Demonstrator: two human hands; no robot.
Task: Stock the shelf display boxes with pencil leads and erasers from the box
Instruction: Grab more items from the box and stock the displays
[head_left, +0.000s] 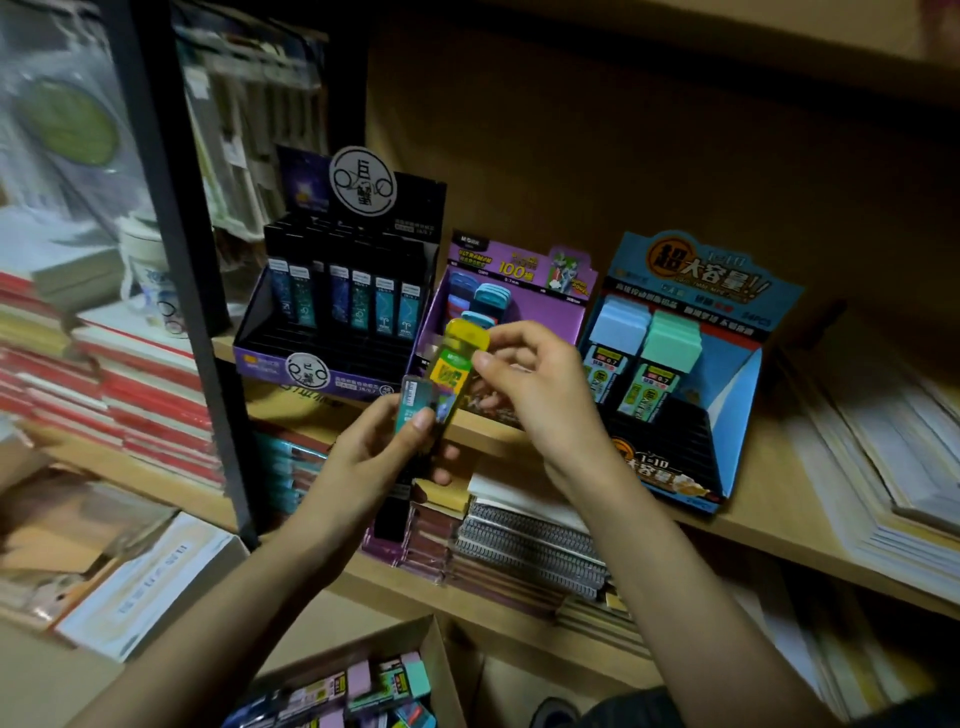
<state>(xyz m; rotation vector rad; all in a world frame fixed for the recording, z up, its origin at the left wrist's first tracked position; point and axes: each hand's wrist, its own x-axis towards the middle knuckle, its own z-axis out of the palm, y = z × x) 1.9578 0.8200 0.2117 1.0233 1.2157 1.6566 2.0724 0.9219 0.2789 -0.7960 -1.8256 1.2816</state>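
My left hand (387, 447) grips a small bundle of pencil lead cases (415, 405), teal and dark ones, in front of the shelf edge. My right hand (540, 384) pinches a yellow-capped lead case (460, 358) at the top of that bundle, just in front of the purple display box (545, 312), which holds a few blue and teal cases. To its left stands a black display box (332, 306) with a row of dark lead cases. To its right a blue display box (691, 374) holds blue and green capped cases. A cardboard box (363, 680) of mixed cases sits at the bottom.
The wooden shelf (769, 499) carries stacks of paper at the right. Spiral notebooks (524, 545) and books fill the shelf below. A black metal upright (171, 223) divides off the left rack, with red-spined books (145, 405) and a mug (150, 280).
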